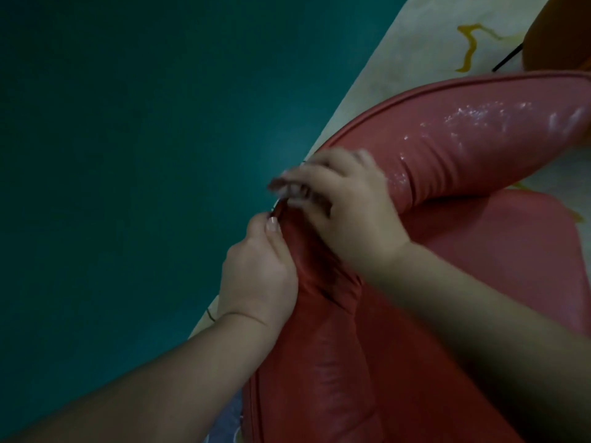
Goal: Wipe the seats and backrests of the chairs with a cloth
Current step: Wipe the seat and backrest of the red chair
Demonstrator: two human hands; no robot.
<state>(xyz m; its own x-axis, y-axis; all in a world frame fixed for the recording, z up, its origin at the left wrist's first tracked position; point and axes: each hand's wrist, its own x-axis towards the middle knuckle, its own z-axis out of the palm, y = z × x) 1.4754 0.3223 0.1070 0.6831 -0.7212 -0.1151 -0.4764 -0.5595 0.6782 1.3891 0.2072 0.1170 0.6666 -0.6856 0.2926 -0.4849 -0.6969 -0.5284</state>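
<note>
Nearest, the left hand (260, 273) grips the red chair's curved backrest (319, 362) while the blurred right hand (348, 203) presses on its bend, no cloth visible, seat (499, 251) right, far backrest glistening as if wiped, leaving much undone.

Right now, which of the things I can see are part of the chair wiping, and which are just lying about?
Part of the job:
- red padded backrest, shiny in patches
- red seat
- left hand, gripping the backrest
- right hand, blurred; no cloth can be made out

Just around:
- pale patterned floor mat
- teal floor
- orange object at the top right
</note>
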